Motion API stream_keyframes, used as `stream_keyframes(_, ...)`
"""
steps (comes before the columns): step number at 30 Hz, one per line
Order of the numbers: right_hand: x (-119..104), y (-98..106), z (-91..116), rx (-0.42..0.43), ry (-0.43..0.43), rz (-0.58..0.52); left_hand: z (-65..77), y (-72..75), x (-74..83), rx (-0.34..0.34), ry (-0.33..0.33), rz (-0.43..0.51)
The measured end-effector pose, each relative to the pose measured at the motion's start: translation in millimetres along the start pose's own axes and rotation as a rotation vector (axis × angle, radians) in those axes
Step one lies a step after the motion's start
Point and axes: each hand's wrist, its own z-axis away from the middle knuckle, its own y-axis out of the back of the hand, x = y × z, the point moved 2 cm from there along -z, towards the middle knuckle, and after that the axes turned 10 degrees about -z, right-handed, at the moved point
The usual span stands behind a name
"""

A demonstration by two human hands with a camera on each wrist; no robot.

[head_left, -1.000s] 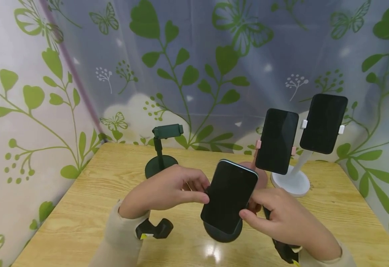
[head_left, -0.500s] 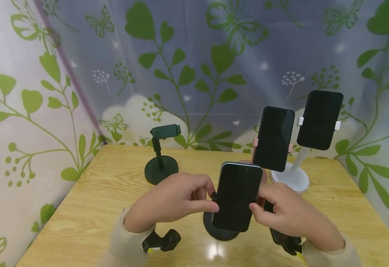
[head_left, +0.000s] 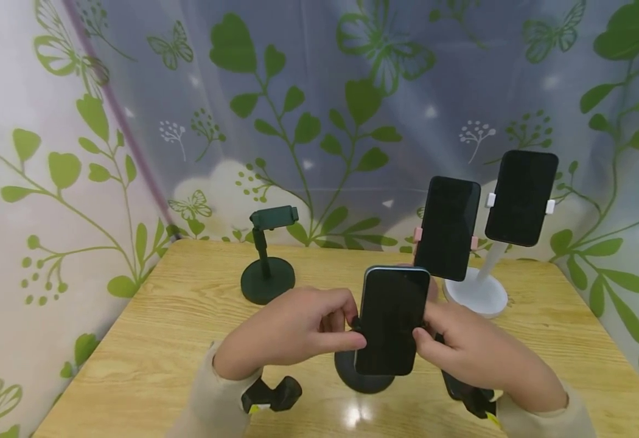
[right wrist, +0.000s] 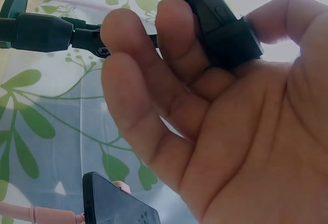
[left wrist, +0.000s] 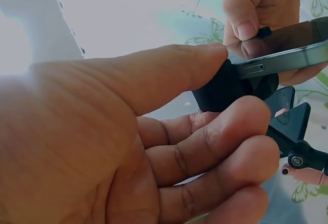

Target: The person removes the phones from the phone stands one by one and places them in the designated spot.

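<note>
"While the front phone (head_left: pixel 393 316) stands tilted over the near middle of the table (head_left: pixel 144 347), what does the left hand (head_left: pixel 292 328) do?"

"It pinches the black clamp (left wrist: pixel 218 88) at the phone's left edge, with the thumb on top."

"And the right hand (head_left: pixel 470 350)?"

"It grips that clamp at the phone's right edge, thumb on one side, fingers on the other; the remaining fingers are loosely bent."

"What shows underneath?"

"A round black base (head_left: pixel 360 380) on the wood, partly hidden by the phone."

"Any writing?"

"The left wrist device (head_left: pixel 272 395) and right wrist device (head_left: pixel 475 401) carry yellow patches, too small to read. The phone's screen is dark, and its silvery edge bears a small oblong outline (rather button-like in shape)."

"And farther off?"

"Far left of the hands is a dark green stand (head_left: pixel 263 252) with a round foot. To the far right, a pink clip (head_left: pixel 418 235) holds a second phone (head_left: pixel 447 228), its screen dark; right of that, a white stand (head_left: pixel 481 296) holds a third phone (head_left: pixel 522 198), also dark. Behind hangs a cloth (head_left: pixel 319 176) printed with green leaves and butterflies."
</note>
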Motion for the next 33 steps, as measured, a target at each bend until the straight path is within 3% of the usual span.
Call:
stream_keyframes(5,2.5,-0.9,1.9,0.055,-0.03,0.087,-3.4,-0.9,-2.1,0.01,-0.02,-0.01)
stream_keyframes(14,10.2,-2.3,2.4,0.13,-0.122,0.168,-7.4,-3.9,-6.1,0.034,0.014,-0.04)
stream_keyframes(24,6.3,-4.3,1.0,0.154,-0.262,0.072,-7.7,-4.1,-7.9,0.062,0.107,0.102)
stream_keyframes(33,6.3,-2.8,-1.4,0.131,-0.205,0.007,-8.4,-2.9,-9.8,0.041,0.033,0.078)
